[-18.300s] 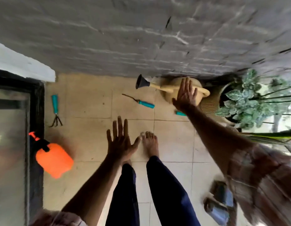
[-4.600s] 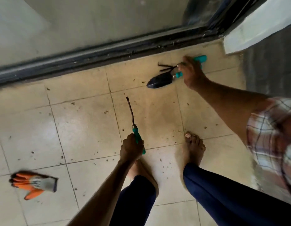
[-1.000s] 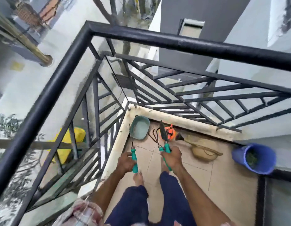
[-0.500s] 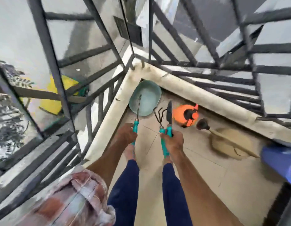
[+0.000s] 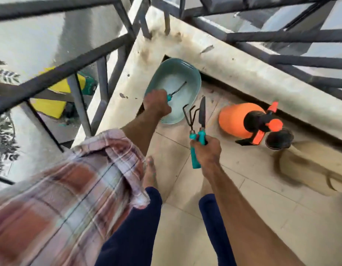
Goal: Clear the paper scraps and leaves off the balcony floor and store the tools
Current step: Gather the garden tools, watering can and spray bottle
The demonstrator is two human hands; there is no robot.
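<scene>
The right hand [image 5: 206, 150], fingers clamped on rake [image 5: 189, 116] and trowel [image 5: 202, 112], should wait while the left hand [image 5: 156, 104], fingers curled round the weeder [image 5: 178, 89], lowers it flat into the far-corner tub [image 5: 197, 73] before letting go.

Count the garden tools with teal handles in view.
3. A thin metal weeder in the left hand, over the teal plastic basin; a black claw rake and a dark trowel, both in the right hand. None seems hidden.
</scene>
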